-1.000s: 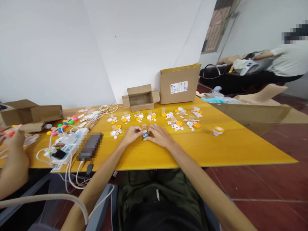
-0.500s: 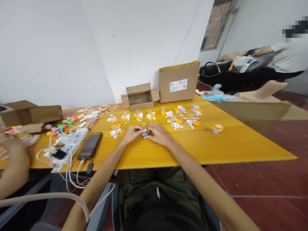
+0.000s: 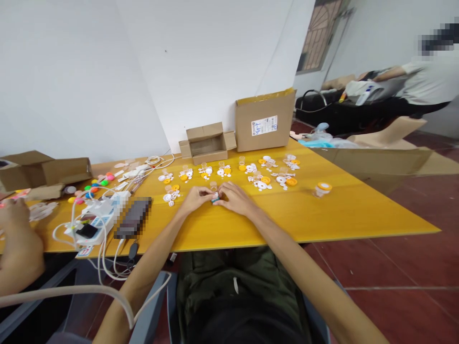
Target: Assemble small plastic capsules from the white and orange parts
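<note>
My left hand (image 3: 197,198) and my right hand (image 3: 234,198) meet over the middle of the table. Between their fingertips is a small teal round piece (image 3: 215,199) with white bits on top; both hands pinch it from the sides. Its exact kind is too small to make out. Just behind it stands a small clear cup (image 3: 213,186). Left of my left hand lies a little group of white cut-out discs (image 3: 171,196) with an orange ring (image 3: 175,188). A clear jar with an orange and white lid (image 3: 323,188) stands to the right.
Several sets of clear cups and white and orange parts (image 3: 260,183) line the table's back. An open carton (image 3: 208,145) and a larger box (image 3: 265,122) stand behind. Power strip (image 3: 107,215), phone (image 3: 133,217) and cables lie left, near another person's arm (image 3: 19,239).
The teal piece looks tilted differently, showing less of its top. Both my hands stay in nearly the same place. At the left, the other person's hand has shifted slightly.
</note>
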Demonstrator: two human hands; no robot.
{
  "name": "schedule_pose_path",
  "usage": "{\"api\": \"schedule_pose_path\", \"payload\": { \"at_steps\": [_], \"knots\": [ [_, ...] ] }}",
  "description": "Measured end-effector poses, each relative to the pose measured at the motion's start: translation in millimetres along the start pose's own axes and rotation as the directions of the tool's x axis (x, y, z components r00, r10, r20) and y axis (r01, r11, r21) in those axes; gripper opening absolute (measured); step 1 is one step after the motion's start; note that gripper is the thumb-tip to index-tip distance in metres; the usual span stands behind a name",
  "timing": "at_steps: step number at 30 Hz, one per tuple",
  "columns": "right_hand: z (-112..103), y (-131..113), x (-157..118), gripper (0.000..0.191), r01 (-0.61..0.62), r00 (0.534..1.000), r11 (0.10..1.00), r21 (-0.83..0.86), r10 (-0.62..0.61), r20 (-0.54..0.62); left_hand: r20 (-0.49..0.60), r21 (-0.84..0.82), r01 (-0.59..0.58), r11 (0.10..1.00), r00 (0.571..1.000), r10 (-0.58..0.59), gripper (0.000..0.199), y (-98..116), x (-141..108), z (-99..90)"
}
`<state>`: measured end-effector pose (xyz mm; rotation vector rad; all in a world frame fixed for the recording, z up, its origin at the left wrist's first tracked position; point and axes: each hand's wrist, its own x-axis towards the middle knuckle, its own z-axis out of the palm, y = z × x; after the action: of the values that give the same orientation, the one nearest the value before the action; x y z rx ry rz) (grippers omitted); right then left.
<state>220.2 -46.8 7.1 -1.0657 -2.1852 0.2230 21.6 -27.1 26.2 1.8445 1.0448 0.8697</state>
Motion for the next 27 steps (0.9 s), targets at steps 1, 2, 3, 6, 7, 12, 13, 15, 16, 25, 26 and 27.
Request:
{"api": "schedule_pose_path", "payload": {
  "at_steps": [1,2,3,6,7,12,13,15,16,25,26,27],
  "knots": [
    [0,0,0,0.024,0.000,1.000,1.000,-0.001,0.000,0.000,-0.004,0.001,0.005,1.000,1.000,-0.005,0.031,0,0,0.3],
    [0,0,0,0.024,0.002,1.000,1.000,-0.001,-0.002,0.000,-0.006,0.000,0.008,1.000,1.000,-0.008,0.031,0,-1,0.6],
    [0,0,0,0.024,0.005,1.000,1.000,-0.001,-0.005,0.000,-0.008,-0.004,0.009,1.000,1.000,-0.009,0.031,1,-1,1.0],
    [0,0,-1,0.025,0.007,1.000,1.000,-0.004,-0.007,0.002,-0.010,-0.016,0.010,1.000,1.000,-0.010,0.029,1,-2,2.0],
    [0,0,-1,0.025,0.006,1.000,1.000,-0.007,-0.006,0.001,-0.008,-0.018,0.010,1.000,1.000,-0.010,0.029,2,-2,2.1],
    [-1,0,-2,0.023,0.015,1.000,1.000,0.002,-0.015,0.004,-0.008,-0.002,0.012,1.000,1.000,-0.012,0.030,4,-3,2.2],
    [-2,0,-2,0.024,0.018,1.000,1.000,0.007,-0.019,0.005,-0.011,0.005,0.013,1.000,1.000,-0.013,0.030,4,-3,2.3],
    [-2,0,-2,0.025,0.025,1.000,1.000,0.013,-0.025,0.003,-0.015,0.015,0.016,1.000,1.000,-0.016,0.031,5,-3,2.5],
    [-2,0,-2,0.025,0.027,1.000,1.000,0.016,-0.027,0.001,-0.014,0.018,0.018,1.000,1.000,-0.017,0.032,6,-3,2.7],
    [-4,-1,-1,0.026,0.012,1.000,1.000,0.022,-0.012,0.017,-0.001,0.029,0.009,1.000,1.000,-0.009,0.030,11,-4,3.8],
    [-4,0,-1,0.026,0.016,1.000,1.000,0.021,-0.016,0.019,0.001,0.030,0.006,1.000,1.000,-0.006,0.030,11,-4,3.8],
    [-3,0,0,0.026,0.019,1.000,1.000,0.020,-0.019,0.021,0.005,0.032,0.004,0.999,1.000,-0.004,0.030,11,-3,3.8]
  ]
}}
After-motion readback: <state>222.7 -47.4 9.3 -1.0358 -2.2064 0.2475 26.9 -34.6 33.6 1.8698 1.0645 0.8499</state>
